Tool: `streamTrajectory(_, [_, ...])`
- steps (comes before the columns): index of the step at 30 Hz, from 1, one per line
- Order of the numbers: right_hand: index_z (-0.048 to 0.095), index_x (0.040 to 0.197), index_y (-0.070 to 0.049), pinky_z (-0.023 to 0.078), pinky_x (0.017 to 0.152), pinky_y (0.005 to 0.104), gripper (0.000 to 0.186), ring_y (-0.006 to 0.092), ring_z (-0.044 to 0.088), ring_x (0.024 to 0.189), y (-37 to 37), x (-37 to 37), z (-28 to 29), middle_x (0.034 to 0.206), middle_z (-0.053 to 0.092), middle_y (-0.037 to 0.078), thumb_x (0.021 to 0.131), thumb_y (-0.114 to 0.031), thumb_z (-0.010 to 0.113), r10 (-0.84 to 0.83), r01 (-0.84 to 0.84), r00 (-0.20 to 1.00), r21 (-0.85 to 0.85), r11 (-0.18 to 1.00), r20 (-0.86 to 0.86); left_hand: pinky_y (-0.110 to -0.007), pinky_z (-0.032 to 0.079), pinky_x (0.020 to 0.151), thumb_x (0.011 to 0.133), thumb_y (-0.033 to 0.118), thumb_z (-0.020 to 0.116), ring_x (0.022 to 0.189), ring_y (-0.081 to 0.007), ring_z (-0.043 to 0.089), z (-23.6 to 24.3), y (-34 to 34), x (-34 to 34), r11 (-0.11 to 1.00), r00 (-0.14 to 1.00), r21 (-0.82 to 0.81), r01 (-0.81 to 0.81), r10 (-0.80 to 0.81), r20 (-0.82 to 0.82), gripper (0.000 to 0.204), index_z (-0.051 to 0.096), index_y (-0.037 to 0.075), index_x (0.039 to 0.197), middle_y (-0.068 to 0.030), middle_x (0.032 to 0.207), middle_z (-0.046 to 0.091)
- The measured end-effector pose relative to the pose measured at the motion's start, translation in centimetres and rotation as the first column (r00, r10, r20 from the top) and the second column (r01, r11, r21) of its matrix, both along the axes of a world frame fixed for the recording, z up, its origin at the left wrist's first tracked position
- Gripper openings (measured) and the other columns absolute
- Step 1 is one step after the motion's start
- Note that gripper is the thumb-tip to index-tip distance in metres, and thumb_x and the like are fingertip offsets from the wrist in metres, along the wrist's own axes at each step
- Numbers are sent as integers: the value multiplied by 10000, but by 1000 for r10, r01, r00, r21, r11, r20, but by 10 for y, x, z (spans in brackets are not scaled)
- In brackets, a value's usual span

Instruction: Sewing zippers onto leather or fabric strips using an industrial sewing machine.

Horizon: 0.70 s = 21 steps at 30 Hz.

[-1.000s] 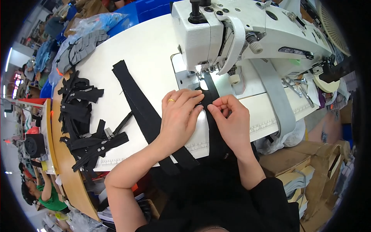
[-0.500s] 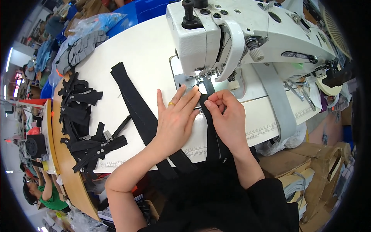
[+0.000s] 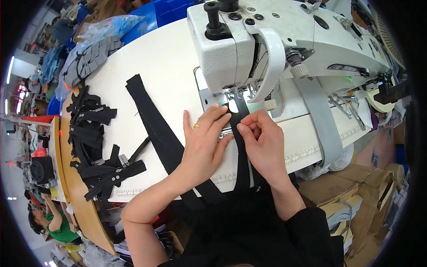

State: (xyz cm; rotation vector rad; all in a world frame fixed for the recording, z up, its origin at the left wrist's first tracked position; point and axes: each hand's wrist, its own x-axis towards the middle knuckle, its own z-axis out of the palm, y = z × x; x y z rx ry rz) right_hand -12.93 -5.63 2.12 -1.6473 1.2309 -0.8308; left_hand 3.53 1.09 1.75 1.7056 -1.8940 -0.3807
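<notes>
In front of me stands a white sewing machine (image 3: 218,58); a narrow black fabric strip (image 3: 241,160) runs from beneath its presser foot toward my lap. My left hand (image 3: 200,144) lies with fingers extended, their tips on the strip's left edge just before the foot. Thumb and forefinger of my right hand (image 3: 264,147) pinch the strip's right edge a little nearer to me. Left of my left hand, a wider black fabric piece (image 3: 153,120) lies slantwise across the white tabletop (image 3: 173,49) and passes under my left forearm.
A heap of black strips with small light fittings (image 3: 91,133) occupies the table's left side. A grey band (image 3: 318,115) hangs over the front edge at right, near metal tools (image 3: 342,107). Cardboard boxes (image 3: 329,187) stand below right. A person in green (image 3: 62,229) is far left.
My left fingertips have drawn back slightly toward me and its thumb has spread from the fingers. My right hand keeps its pinch, shifted slightly nearer to me.
</notes>
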Motion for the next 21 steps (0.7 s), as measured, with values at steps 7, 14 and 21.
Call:
streamTrajectory(7, [648,928,-25,500,674,395,106,266,650,694,-4,3,-9,765,666,84,919,-79,739,-12,12,1000,-34,999,-2,-726,87,1205,984,198,684,1489,-341,432,3,-1,-6,1000,987,-3,-25,25,159,508,567,6,1439,-117,1539,529])
streamTrajectory(14, [650,1020,-24,524,761,422,103,308,652,957,-3,-2,1,1043,682,104,931,-59,688,61,-102,982,-237,966,-176,-723,129,1201,990,159,651,1473,-347,445,0,-6,-4,998,982,-4,-62,62,176,486,558,17,1445,-114,1529,528])
streamTrajectory(21, [673,1260,-8,564,915,386,458,287,623,1092,-40,-39,-4,1276,643,94,803,18,660,439,-627,779,-559,542,-449,-670,192,1206,988,134,638,1424,-319,497,-2,-14,8,997,997,-30,-70,70,15,339,648,48,1315,-116,1444,586])
